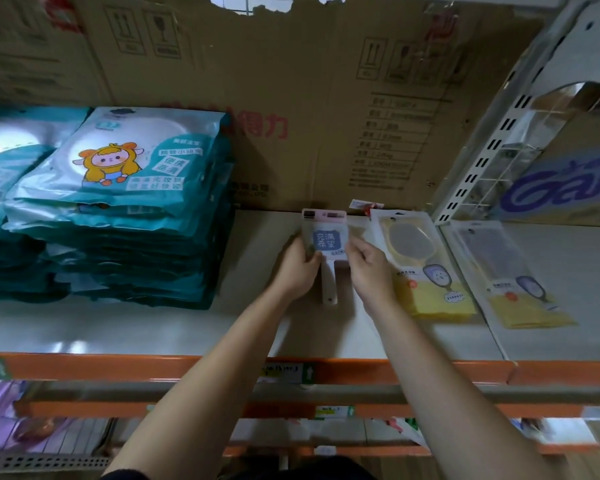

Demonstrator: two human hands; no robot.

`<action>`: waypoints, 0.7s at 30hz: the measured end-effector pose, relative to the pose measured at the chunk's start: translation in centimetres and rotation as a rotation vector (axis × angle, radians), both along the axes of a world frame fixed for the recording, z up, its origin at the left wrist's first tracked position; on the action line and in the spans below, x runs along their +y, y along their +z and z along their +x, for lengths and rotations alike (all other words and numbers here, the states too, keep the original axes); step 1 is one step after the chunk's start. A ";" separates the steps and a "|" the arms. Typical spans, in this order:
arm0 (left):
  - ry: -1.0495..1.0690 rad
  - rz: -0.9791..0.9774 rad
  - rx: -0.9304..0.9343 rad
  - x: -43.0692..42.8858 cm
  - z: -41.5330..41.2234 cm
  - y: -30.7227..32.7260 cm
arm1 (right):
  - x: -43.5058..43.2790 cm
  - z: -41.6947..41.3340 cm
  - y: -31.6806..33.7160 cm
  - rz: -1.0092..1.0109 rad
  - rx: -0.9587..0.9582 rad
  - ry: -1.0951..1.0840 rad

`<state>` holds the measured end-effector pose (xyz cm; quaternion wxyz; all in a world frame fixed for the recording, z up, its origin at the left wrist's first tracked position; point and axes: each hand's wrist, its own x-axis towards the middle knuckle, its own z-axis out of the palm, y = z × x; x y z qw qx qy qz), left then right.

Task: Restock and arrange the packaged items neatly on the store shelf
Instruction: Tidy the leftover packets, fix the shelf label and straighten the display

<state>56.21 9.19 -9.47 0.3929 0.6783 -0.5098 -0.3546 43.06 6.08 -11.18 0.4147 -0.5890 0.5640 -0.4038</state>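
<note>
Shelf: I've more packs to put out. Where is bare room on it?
Bare shelf lies between the teal stack and the left hand, and along the orange front edge. Right of the right hand, two yellow mirror packs crowd it. Both hands hold the pink-topped pack.

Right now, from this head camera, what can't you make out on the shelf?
Head view only:
Pink-topped pack: lower edges covered by the left hand and right hand gripping it.
Teal pouch stacks: the leftmost is cut off by the left edge.
Price label on the orange rail: too blurred to read.
Lower shelf goods: blurred, partly behind the forearms.
</note>
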 end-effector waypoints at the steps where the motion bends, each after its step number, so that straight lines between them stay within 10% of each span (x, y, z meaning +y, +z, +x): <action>1: -0.005 0.001 -0.005 0.1 0.0 0.2 | 0.1 -0.1 0.2 -0.033 0.029 -0.004; 14: 0.212 -0.578 -0.609 7.2 4.9 13.4 | 3.5 5.4 7.3 -0.343 -0.010 0.203; 21: 0.391 -0.554 -0.769 12.0 13.4 13.7 | 6.1 11.3 5.9 -0.300 -0.012 0.284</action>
